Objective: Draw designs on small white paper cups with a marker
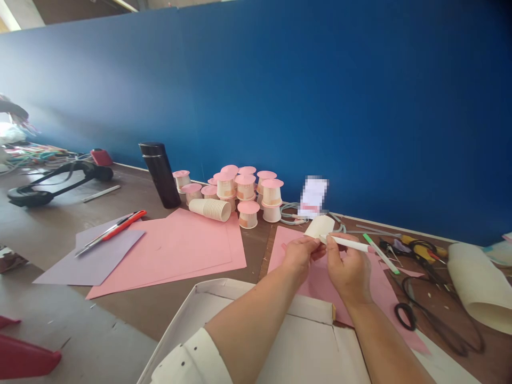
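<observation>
Left hand [298,261]: closes on the near side of the white paper cup [320,226].
Right hand [351,269]: clamps the white marker [352,244] between thumb and fingers.
White paper cup: extends beyond the left fingers, tilted, left of the right hand.
White marker: points left, tip at the cup; cannot tell if touching.
Nested cups [210,209]: lie farther left, near the pink-topped cups [245,188].

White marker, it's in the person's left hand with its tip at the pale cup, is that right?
Not quite: the head view shows the white marker in the person's right hand, not the left hand, with its tip at the pale cup.
</observation>
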The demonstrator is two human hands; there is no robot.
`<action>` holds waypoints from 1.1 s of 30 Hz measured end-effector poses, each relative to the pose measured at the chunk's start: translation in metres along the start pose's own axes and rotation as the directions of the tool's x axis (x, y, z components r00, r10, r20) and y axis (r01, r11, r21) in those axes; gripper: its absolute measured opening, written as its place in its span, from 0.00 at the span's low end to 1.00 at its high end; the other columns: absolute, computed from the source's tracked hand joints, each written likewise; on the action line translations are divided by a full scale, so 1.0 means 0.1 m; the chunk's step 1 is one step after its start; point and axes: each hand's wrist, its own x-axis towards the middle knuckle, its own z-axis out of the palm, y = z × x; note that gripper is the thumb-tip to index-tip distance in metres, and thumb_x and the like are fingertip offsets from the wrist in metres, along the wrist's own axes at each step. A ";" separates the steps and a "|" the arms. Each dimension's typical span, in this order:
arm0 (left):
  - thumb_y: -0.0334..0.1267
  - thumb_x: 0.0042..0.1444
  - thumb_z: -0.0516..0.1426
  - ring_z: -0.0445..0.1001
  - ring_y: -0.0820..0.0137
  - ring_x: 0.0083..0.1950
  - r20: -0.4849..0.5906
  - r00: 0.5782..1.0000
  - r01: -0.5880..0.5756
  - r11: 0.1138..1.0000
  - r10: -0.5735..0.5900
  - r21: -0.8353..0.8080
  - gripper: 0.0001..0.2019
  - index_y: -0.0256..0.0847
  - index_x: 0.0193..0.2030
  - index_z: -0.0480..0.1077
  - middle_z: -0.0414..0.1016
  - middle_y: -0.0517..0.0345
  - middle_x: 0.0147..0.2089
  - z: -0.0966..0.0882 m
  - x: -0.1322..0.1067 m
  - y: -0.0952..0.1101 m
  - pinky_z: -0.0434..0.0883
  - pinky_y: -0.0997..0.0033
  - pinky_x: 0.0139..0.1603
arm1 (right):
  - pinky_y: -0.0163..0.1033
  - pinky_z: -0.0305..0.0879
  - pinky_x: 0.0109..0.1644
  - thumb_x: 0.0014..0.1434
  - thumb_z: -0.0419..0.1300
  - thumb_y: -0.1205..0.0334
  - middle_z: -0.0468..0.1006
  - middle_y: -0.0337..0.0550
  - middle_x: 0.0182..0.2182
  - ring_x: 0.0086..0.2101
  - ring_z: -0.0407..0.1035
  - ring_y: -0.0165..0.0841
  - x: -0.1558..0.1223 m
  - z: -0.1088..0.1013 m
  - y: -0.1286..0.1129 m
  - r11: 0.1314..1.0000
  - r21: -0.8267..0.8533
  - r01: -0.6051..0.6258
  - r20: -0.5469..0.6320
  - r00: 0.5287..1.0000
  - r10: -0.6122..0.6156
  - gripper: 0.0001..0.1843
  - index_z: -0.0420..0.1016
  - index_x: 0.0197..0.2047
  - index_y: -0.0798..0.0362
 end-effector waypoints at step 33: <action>0.39 0.38 0.67 0.72 0.70 0.32 0.017 1.000 -0.014 0.994 0.012 0.112 0.13 0.29 0.26 0.73 0.72 0.50 0.28 0.01 -0.03 0.02 0.67 0.59 0.50 | 0.41 0.63 0.40 0.59 0.53 0.52 0.76 0.49 0.34 0.35 0.70 0.37 0.00 -0.03 -0.03 0.999 -0.001 -0.048 -0.062 0.997 0.048 0.16 0.73 0.40 0.55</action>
